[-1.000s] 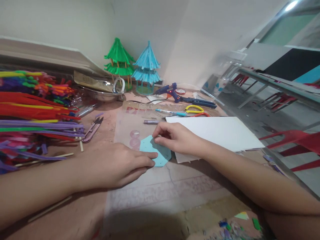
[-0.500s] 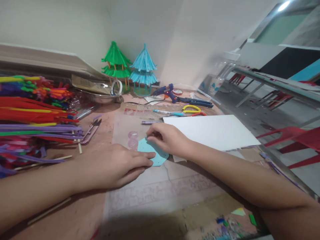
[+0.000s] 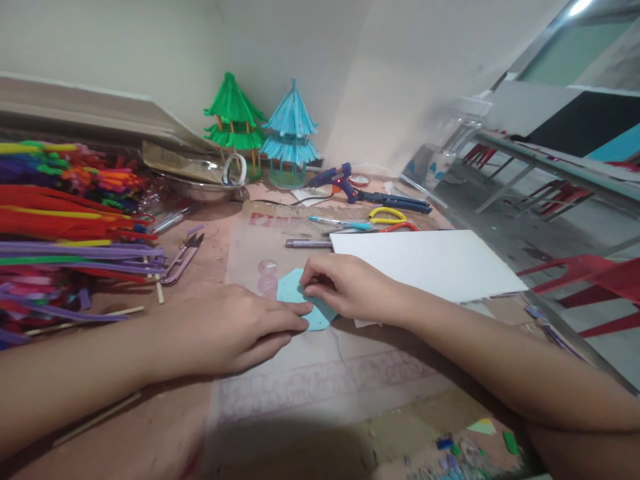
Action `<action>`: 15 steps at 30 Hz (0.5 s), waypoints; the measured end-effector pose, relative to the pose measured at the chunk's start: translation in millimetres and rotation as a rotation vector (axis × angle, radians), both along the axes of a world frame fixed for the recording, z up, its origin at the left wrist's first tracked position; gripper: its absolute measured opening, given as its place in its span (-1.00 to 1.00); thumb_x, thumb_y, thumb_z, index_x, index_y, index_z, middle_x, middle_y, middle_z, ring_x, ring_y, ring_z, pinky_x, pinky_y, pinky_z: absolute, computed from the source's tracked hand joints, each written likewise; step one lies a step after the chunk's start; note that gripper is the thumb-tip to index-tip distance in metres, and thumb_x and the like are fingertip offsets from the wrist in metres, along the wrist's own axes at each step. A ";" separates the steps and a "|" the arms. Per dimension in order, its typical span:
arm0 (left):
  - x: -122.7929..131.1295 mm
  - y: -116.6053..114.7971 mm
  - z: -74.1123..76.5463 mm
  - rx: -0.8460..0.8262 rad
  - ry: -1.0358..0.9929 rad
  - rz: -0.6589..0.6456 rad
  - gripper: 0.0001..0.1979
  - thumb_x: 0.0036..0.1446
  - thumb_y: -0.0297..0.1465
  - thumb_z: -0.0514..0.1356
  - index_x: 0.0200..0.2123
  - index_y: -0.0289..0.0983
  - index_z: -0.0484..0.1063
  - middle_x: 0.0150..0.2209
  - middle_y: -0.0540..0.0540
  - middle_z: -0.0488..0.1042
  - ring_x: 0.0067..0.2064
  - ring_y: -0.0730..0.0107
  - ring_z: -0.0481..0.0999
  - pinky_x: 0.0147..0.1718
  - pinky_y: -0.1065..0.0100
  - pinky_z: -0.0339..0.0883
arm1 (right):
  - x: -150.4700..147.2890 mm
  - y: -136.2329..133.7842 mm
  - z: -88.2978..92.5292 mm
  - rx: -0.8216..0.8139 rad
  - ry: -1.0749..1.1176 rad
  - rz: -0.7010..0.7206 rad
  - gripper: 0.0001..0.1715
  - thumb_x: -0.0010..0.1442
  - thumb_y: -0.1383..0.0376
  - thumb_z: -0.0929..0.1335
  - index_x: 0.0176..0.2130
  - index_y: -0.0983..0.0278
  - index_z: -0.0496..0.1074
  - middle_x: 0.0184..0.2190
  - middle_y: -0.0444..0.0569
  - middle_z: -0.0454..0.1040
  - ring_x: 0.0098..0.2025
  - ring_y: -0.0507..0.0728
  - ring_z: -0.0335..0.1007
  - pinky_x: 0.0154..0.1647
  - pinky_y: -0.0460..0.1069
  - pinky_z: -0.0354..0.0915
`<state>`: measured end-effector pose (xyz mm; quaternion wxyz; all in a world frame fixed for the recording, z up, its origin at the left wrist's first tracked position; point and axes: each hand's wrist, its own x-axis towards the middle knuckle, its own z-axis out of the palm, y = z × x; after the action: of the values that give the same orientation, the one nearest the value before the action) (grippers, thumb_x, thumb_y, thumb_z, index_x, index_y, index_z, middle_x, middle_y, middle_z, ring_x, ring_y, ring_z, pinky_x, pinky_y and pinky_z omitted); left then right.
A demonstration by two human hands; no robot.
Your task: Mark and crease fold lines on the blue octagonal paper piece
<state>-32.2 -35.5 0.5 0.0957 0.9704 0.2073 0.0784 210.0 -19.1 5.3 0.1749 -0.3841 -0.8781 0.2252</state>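
A light blue many-sided piece [image 3: 289,287] with small dark dots lies flat on the covered table. My left hand [image 3: 240,330] rests flat with its fingertips on the piece's lower left part, fingers stretched out. Above the piece's upper right part, my right hand [image 3: 350,285] has its thumb and fingertips pinched together; whatever they hold is too small to make out. A white board [image 3: 430,263] lies just beyond my right forearm.
Pipe cleaners [image 3: 65,227] fill the left side, beside small snips [image 3: 184,260]. Green [image 3: 233,120] and blue [image 3: 291,133] pagoda models stand behind. A glue gun [image 3: 337,180], pliers [image 3: 395,201], scissors [image 3: 387,217] and a pen [image 3: 307,244] lie beyond my hands. Scraps [image 3: 460,453] lie front right.
My right hand has shifted slightly right and down over the light blue piece, its fingertips still together. My left hand keeps its place on the piece. The camera view has moved slightly.
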 end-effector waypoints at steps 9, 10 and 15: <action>0.3 -1.3 2.5 0.032 -0.004 -0.014 -0.72 0.43 -0.35 0.09 0.04 -0.07 0.57 0.12 0.00 0.66 -0.32 0.29 0.73 -0.41 0.32 0.47 | -4.7 10.0 -5.6 0.065 0.089 -0.032 -0.83 0.26 0.51 0.39 -0.26 0.25 0.43 -0.32 -0.09 0.56 -0.26 0.11 0.45 -0.21 -0.04 0.27; 0.1 -1.6 2.4 0.034 -0.010 -0.013 -0.72 0.43 -0.34 0.09 0.05 -0.06 0.57 0.11 -0.01 0.67 -0.33 0.29 0.72 -0.40 0.32 0.48 | -2.9 8.5 -1.9 0.008 0.095 -0.008 -0.84 0.27 0.50 0.39 -0.26 0.24 0.43 -0.35 -0.12 0.54 -0.30 0.09 0.43 -0.25 -0.05 0.27; 1.2 0.1 2.8 0.046 0.019 -0.013 -0.71 0.44 -0.32 0.08 0.05 -0.05 0.58 0.04 -0.01 0.70 -0.36 0.29 0.71 -0.43 0.32 0.46 | -0.9 4.1 4.0 -0.031 0.030 0.098 -0.78 0.23 0.56 0.39 -0.29 0.25 0.43 -0.34 -0.11 0.54 -0.30 0.08 0.43 -0.25 -0.06 0.26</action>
<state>-31.0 -35.5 3.3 0.0720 0.9743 0.2003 0.0732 209.1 -15.1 9.3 0.1708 -0.3401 -0.8895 0.2529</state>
